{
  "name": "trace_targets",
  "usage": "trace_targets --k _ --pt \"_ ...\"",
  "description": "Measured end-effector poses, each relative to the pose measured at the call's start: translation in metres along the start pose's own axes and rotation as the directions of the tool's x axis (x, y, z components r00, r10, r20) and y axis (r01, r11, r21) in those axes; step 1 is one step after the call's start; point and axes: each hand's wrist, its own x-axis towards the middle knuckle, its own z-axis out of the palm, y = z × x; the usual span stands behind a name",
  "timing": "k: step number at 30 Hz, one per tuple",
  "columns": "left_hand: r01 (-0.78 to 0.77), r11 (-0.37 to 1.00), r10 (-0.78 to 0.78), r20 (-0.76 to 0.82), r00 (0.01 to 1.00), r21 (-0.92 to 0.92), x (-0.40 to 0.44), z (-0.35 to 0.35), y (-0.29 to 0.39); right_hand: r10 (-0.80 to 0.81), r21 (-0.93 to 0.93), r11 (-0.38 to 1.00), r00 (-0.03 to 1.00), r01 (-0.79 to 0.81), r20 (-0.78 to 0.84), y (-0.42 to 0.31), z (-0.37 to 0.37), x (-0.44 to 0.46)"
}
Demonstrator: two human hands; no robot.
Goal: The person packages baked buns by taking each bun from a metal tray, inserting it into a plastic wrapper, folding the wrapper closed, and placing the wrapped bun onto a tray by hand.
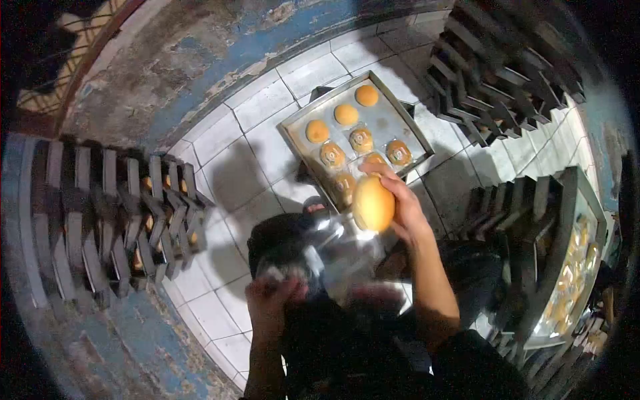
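A round golden bun (pixel 374 203) is in my right hand (pixel 408 212), with the fingers curled around its right side. My left hand (pixel 272 297), lower and to the left, is closed on a clear plastic bag (pixel 327 260). The bag is smeared by motion and stretches up toward the bun; I cannot tell whether its mouth touches it. Beyond my hands lies a metal tray (pixel 409 124). Bare buns (pixel 346 114) rest on its far part, and several bagged buns (pixel 361 140) with printed wrapping rest on its nearer part.
Stacks of dark metal trays stand at the left (pixel 100 220), the upper right (pixel 500 73) and the right (pixel 520 227). The right stack's top tray (pixel 547 327) holds many wrapped pieces. White floor tiles (pixel 260 157) run up to a peeling blue wall (pixel 207 60).
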Motion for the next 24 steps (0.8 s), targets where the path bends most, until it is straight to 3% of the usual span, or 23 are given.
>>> trace_targets --k 2,5,6,9,10,11,13,14,15,17,18,19,21,23,24 --pt "-0.020 0.989 0.038 0.123 0.992 -0.143 -0.008 -0.002 0.006 -0.048 -0.028 0.998 0.998 0.049 0.038 -0.012 0.012 -0.048" --pt "-0.038 0.978 0.070 0.149 0.986 -0.205 -0.017 -0.009 -0.010 -0.157 -0.096 0.982 0.987 0.161 0.045 -0.022 0.039 -0.104" --pt "-0.054 0.988 0.079 0.174 0.981 -0.147 -0.030 -0.007 0.000 -0.222 -0.106 0.968 0.974 0.226 0.051 -0.024 0.046 -0.119" --pt "0.007 0.975 0.046 0.231 0.972 -0.220 -0.053 0.004 -0.010 -0.293 -0.377 0.852 0.928 0.362 0.229 -0.036 0.083 -0.166" --pt "0.025 0.995 0.006 0.316 0.949 -0.093 -0.060 0.000 -0.007 -0.243 -0.545 0.771 0.943 0.331 0.229 -0.034 0.085 -0.174" --pt "0.021 0.995 0.011 0.317 0.948 -0.096 -0.070 -0.004 -0.004 -0.246 -0.547 0.767 0.941 0.334 0.230 -0.038 0.086 -0.183" --pt "-0.039 0.991 0.106 0.569 0.815 -0.129 -0.085 -0.015 -0.002 -0.131 -0.732 0.606 0.947 0.311 0.294 -0.054 0.087 -0.202" --pt "0.013 0.992 0.076 0.685 0.725 -0.125 -0.080 -0.029 -0.005 -0.105 -0.707 0.640 0.946 0.299 0.305 -0.065 0.093 -0.214" --pt "0.017 0.992 0.075 0.684 0.726 -0.127 -0.081 -0.034 -0.010 -0.037 -0.719 0.650 0.955 0.246 0.294 -0.070 0.094 -0.223" --pt "-0.078 0.996 0.013 0.797 0.604 0.043 -0.087 -0.038 -0.008 0.021 -0.803 0.526 0.940 0.280 0.342 -0.064 0.094 -0.230" --pt "-0.068 0.995 -0.028 0.856 0.517 0.073 -0.088 -0.033 -0.008 0.036 -0.803 0.529 0.938 0.275 0.345 -0.060 0.100 -0.233" --pt "-0.060 0.996 -0.027 0.850 0.526 0.068 -0.091 -0.030 -0.008 0.077 -0.806 0.517 0.922 0.287 0.378 -0.058 0.109 -0.234" --pt "-0.146 0.989 0.023 0.922 0.387 0.036 -0.096 -0.028 -0.003 0.120 -0.805 0.510 0.901 0.304 0.417 -0.063 0.121 -0.238" --pt "-0.131 0.990 0.013 0.913 0.409 0.044 -0.105 -0.032 0.003 0.041 -0.805 0.070 0.804 0.589 0.593 -0.073 0.126 -0.245" --pt "-0.142 0.990 0.054 0.916 0.398 0.004 -0.107 -0.032 0.001 0.065 -0.792 0.113 0.790 0.601 0.609 -0.072 0.129 -0.248"
